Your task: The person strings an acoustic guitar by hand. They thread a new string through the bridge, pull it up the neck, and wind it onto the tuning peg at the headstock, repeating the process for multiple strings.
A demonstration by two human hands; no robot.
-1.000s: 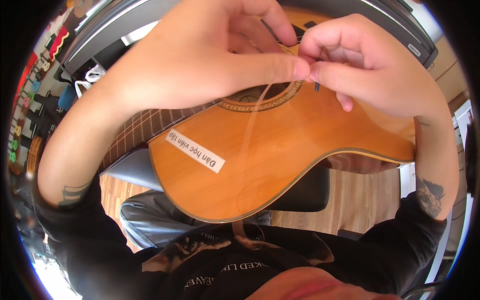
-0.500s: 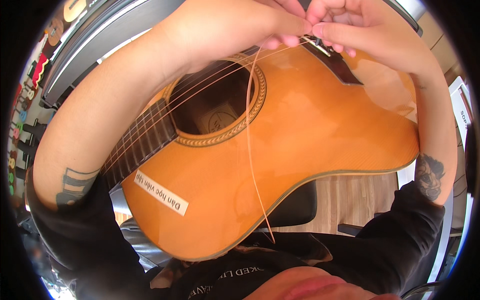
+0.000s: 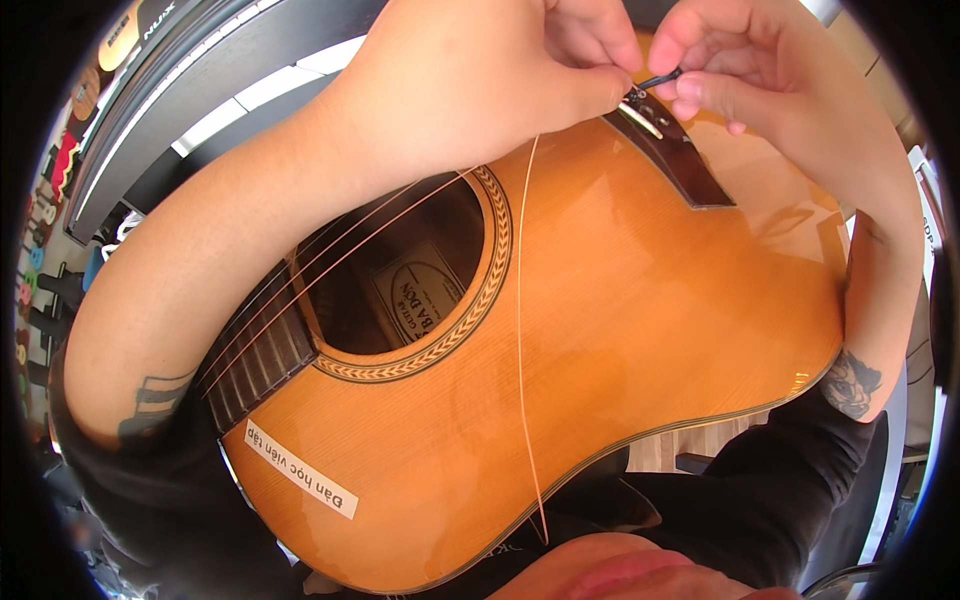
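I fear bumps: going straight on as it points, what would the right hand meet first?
Likely the bare left hand, at its thumb tip, beyond the slim black peg at the right hand; depth is unclear.

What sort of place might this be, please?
Probably a music shop or teaching room: an acoustic guitar in front, a piano-style keyboard beyond, and blurry, colourful guitar-like shapes at the left edge.

White strip label [image 3: 300, 472] on guitar [image 3: 640, 300] top: one line of dark lettering, upside down. Paper label [image 3: 425, 290] inside sound hole [image 3: 350, 290]: dark print, curved outline. White lettering [image 3: 160, 20] on dark casing [image 3: 175, 55], upper left. Cut-off characters [image 3: 928, 232] on pale panel [image 3: 921, 180], right edge.
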